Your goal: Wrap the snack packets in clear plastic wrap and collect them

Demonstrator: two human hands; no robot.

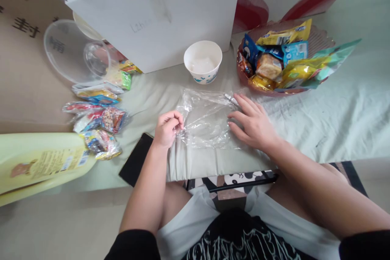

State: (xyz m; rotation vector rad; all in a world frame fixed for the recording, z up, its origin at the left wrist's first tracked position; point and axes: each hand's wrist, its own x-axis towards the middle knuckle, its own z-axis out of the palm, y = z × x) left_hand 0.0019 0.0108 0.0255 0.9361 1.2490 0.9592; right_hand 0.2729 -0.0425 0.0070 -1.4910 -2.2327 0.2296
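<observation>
A clear plastic bag (207,124) lies flat and crinkled on the pale green cloth in front of me. My left hand (168,127) has its fingers curled in a pinch on the bag's left edge. Over the right side of the bag, my right hand (252,122) rests with fingers spread, the fingertips touching the plastic. Just beyond the bag stands a white paper bowl (203,61) with a blue-green pattern near its base; no contents can be made out inside.
A pink basket (243,79) of packaged snacks stands at the right. On the left lie several wrapped snacks (102,142), a clear plastic tub (61,63), a yellow container (45,162) and a black phone (137,158). White boxes (158,16) stand behind.
</observation>
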